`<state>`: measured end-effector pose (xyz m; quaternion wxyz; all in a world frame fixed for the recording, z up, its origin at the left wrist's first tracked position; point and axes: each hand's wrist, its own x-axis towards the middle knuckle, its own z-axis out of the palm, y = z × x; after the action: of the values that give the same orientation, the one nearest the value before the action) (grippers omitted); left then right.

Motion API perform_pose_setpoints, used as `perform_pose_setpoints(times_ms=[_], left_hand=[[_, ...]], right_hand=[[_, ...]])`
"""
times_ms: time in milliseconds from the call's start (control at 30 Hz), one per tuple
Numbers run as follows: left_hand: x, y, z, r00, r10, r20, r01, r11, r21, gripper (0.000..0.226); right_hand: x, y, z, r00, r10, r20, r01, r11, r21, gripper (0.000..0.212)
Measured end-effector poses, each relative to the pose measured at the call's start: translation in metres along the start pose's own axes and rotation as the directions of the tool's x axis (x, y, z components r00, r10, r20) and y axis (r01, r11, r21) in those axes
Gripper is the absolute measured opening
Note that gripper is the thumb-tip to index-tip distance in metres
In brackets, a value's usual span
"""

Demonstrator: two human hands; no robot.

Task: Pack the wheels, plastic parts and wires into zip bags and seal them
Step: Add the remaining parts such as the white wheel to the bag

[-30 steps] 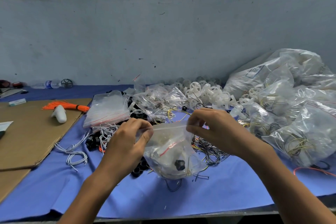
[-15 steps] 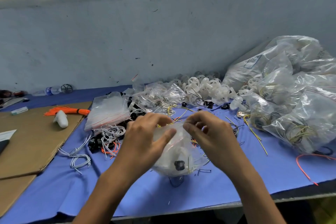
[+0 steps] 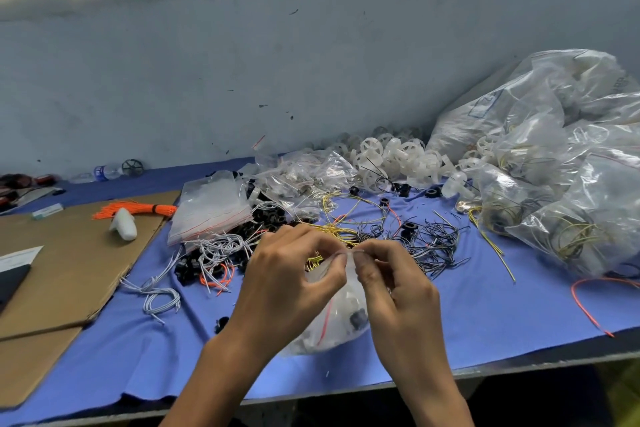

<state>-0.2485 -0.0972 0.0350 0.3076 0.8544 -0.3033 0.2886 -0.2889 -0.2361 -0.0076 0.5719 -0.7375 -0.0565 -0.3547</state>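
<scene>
**Op:** Hands?
**Ann:** Your left hand [image 3: 287, 284] and right hand [image 3: 391, 288], bottom centre of frame, both pinch the top edge of the zip bag [image 3: 339, 326], fingertips almost meeting. The bag hangs below, between your wrists, and its bottom seems to rest on the blue cloth [image 3: 485, 305].
**Op:** Contents?
**Ann:** One black wheel [image 3: 358, 317] low inside, a red streak, and pale stuff I can't name. It looks like you're pressing the seal. Can't tell how much is closed, your fingers cover it.
**Op:** Risk?
**Ann:** Probably a half-shut zip. If the tracks sit misaligned under your thumbs, the bag could pop open when you drop it on the pile. A wire end caught in the strip would block it too. Trapped air, same result.
**Op:** Around?
**Ann:** Yellow wires [image 3: 332, 229] just above your knuckles, dark wires [image 3: 433, 243] right of centre, white wires [image 3: 221, 250] left of centre. Empty bags [image 3: 211, 208] further left, white wheels [image 3: 391, 159] above centre, packed bags [image 3: 571, 184] far right. Loose wires lie near your hands, so a wrist could snag one and drag it.
</scene>
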Motion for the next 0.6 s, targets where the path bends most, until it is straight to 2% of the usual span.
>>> perform_pose_setpoints(times_ms=[333,600], left_hand=[[-0.012,-0.023,-0.015,0.997,-0.077,-0.001,0.077,0.997,-0.019,0.013],[-0.030,-0.042,-0.024,0.986,-0.161,-0.054,0.159,0.987,-0.025,0.016]], right_hand=[[-0.001,-0.002,0.002,1.000,-0.013,0.012,0.013,1.000,-0.003,0.006],[-0.003,-0.005,0.001,1.000,-0.008,0.013,0.008,1.000,0.011,0.006]])
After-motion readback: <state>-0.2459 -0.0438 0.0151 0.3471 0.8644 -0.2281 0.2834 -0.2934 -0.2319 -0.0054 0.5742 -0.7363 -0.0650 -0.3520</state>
